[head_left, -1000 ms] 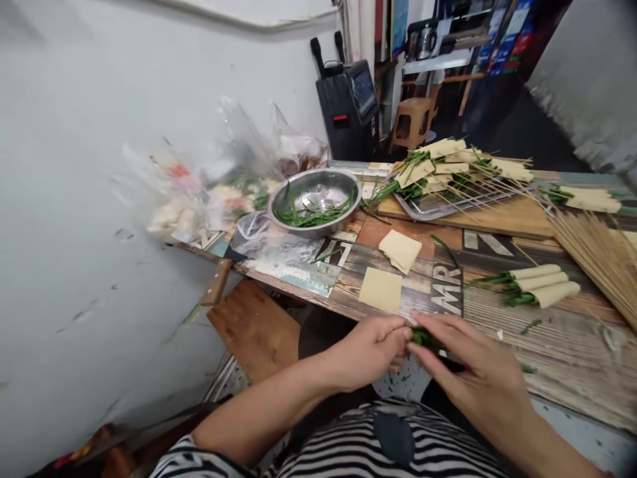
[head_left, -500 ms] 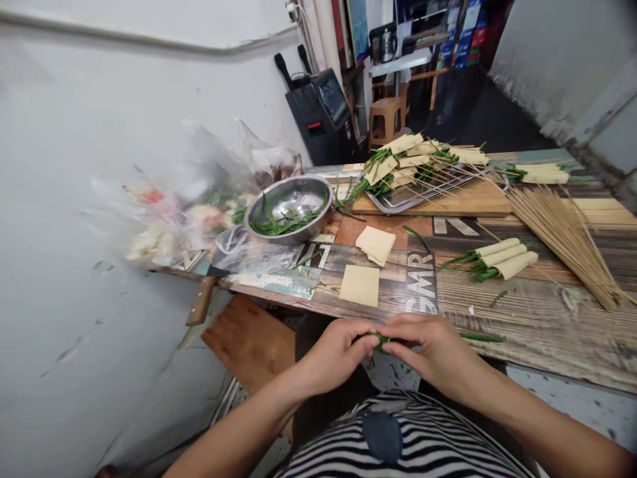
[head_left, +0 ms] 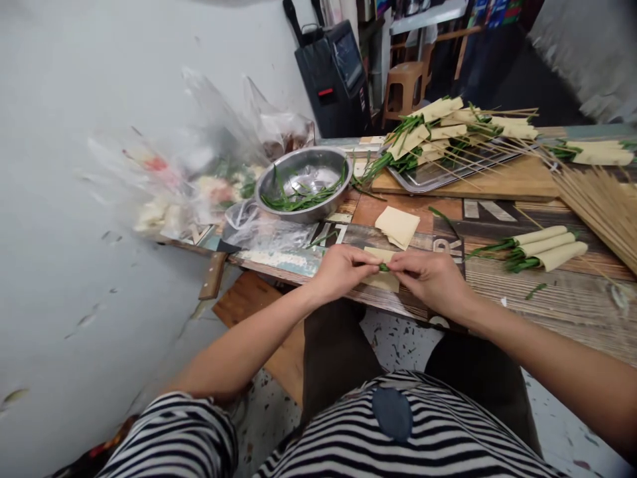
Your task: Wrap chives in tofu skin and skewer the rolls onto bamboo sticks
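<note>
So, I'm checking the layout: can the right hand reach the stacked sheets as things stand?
Probably yes: the stacked sheets lie just beyond the right hand, uncovered, though it and the left hand are pinching greens.

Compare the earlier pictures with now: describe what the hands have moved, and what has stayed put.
The left hand and right hand moved forward from the table edge to over the single sheet, carrying greens. The stacked sheets, rolls and bowl stayed put.
</note>
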`<action>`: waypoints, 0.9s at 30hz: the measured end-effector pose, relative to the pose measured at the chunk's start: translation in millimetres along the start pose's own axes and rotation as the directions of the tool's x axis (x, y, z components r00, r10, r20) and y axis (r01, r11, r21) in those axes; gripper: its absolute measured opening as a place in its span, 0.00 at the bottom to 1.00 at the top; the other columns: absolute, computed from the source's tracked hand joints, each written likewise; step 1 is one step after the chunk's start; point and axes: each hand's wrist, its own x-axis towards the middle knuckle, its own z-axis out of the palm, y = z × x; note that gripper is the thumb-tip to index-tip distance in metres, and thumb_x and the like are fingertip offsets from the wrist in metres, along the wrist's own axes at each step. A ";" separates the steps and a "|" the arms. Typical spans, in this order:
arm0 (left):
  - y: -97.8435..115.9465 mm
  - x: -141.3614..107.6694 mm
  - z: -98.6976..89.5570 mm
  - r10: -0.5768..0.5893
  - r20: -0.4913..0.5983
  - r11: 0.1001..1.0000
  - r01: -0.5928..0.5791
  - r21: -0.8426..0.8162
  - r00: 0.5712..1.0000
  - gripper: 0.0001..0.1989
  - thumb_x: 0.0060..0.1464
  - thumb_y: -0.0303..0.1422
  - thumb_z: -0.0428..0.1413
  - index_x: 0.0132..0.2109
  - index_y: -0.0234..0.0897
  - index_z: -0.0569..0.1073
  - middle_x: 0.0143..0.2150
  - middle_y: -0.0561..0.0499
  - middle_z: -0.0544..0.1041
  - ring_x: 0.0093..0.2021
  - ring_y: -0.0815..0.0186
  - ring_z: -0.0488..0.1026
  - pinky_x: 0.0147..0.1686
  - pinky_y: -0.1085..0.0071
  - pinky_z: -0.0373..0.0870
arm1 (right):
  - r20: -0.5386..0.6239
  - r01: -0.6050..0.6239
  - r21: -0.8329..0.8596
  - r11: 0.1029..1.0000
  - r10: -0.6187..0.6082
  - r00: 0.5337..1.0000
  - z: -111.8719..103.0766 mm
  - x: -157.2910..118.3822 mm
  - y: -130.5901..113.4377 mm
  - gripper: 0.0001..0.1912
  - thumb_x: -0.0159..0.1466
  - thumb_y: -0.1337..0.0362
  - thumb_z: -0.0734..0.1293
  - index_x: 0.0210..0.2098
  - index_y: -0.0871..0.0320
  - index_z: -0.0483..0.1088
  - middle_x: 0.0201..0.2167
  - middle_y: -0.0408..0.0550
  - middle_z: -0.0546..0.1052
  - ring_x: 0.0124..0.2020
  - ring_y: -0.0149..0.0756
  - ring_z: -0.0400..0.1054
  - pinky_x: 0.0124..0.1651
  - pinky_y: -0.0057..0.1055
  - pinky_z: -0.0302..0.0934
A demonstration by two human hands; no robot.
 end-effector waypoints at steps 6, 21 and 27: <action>-18.1 -2.4 0.4 0.390 0.041 0.903 -0.391 0.180 0.920 0.07 0.52 0.25 0.57 0.35 0.35 0.81 0.37 0.47 0.82 0.38 0.67 0.79 0.42 0.71 0.76 | 0.067 0.153 -0.231 0.961 -0.141 0.988 8.6 -12.8 3.8 0.13 0.67 0.68 0.58 0.35 0.57 0.76 0.37 0.51 0.78 0.39 0.35 0.71 0.44 0.34 0.64; -36.9 13.4 -19.1 0.608 0.560 0.410 -0.827 0.385 0.563 0.12 0.63 0.27 0.46 0.47 0.32 0.74 0.46 0.41 0.77 0.48 0.63 0.72 0.51 0.64 0.70 | 0.348 0.377 -0.460 0.804 -0.227 0.910 6.5 -12.0 -6.6 0.15 0.68 0.66 0.56 0.40 0.65 0.73 0.38 0.57 0.75 0.41 0.42 0.66 0.43 0.38 0.63; -29.0 11.0 -22.9 0.560 0.614 0.370 -0.831 0.415 0.556 0.14 0.61 0.31 0.49 0.49 0.27 0.73 0.45 0.38 0.75 0.49 0.58 0.70 0.51 0.61 0.70 | 0.415 0.402 -0.537 0.742 -0.182 0.891 11.6 -8.2 -16.2 0.11 0.62 0.75 0.59 0.31 0.64 0.73 0.33 0.57 0.75 0.35 0.41 0.66 0.36 0.37 0.62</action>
